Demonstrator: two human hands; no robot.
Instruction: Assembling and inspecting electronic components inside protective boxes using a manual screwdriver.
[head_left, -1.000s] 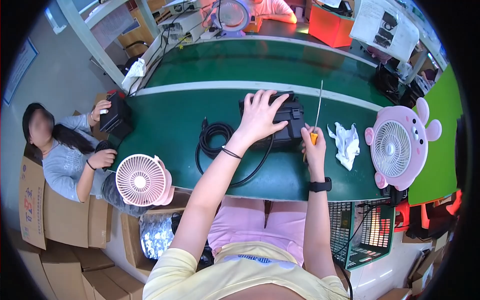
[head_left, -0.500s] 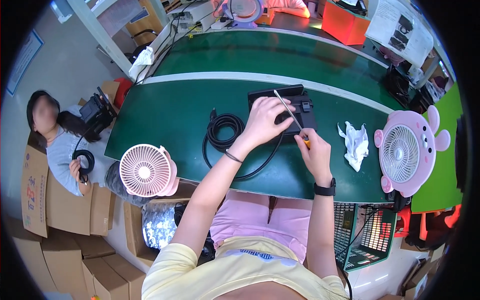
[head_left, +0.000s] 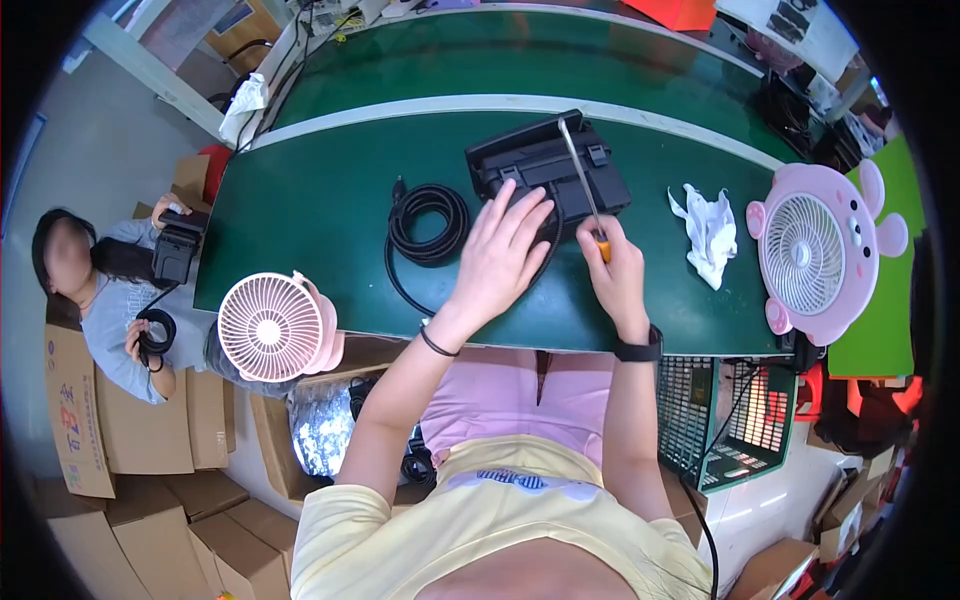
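On the green table in front of me lies a black box-shaped device (head_left: 540, 165) with latches and a raised flap along its far side. My left hand (head_left: 500, 250) rests at its near edge, fingers stretched out and apart, touching the device beside its cable. A coiled black cable (head_left: 430, 254) lies left of that hand and runs toward the device. In my right hand (head_left: 618, 275) is a screwdriver (head_left: 582, 180), gripped by its orange handle. Its long metal shaft points away from me over the device, with the tip near the far edge.
A pink fan (head_left: 268, 330) stands at the table's near left, and a pink animal-faced fan (head_left: 803, 250) at the right. Crumpled white tissue (head_left: 710, 235) lies between device and right fan. At left, another person (head_left: 130, 320) holds a similar device and cable. A green crate (head_left: 735, 425) stands below right.
My left hand has drawn back from the top of the device to its near edge, and its fingers have straightened. The screwdriver stays in my right hand. The view has shifted.
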